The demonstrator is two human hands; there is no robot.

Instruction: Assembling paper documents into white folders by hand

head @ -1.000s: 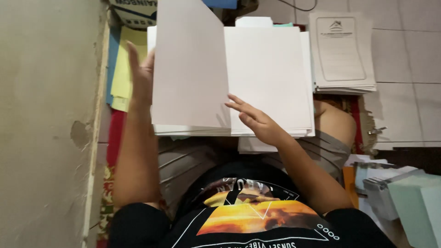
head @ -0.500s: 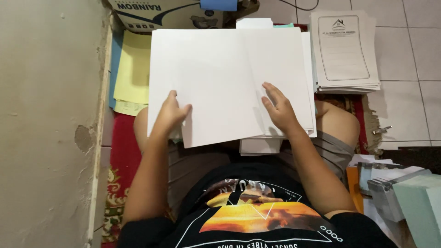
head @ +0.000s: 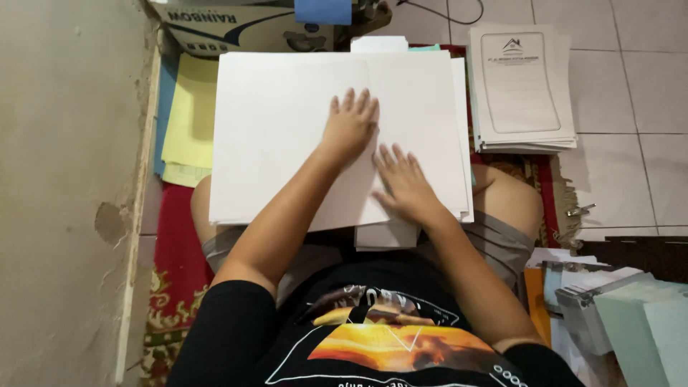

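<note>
A wide spread of white paper sheets [head: 272, 122] lies across my lap, seen from above in the head view. My left hand [head: 350, 123] rests flat on the middle of the sheets, fingers spread, palm down. My right hand [head: 405, 179] lies flat just below and to the right of it, also pressing on the paper near the central fold line. Neither hand grips anything. A smaller white stack [head: 387, 235] pokes out under the front edge of the sheets.
Yellow sheets [head: 190, 118] lie to the left beside a wall [head: 64, 179]. A cardboard box [head: 236, 29] stands at the top. A stack of printed documents [head: 519, 89] sits on the tiled floor at right. Folders and a pale green box [head: 631, 315] are at lower right.
A second ago my left hand held a sheet upright; the sheet has been laid flat. Both hands have moved from the sheet's edges to its middle.
</note>
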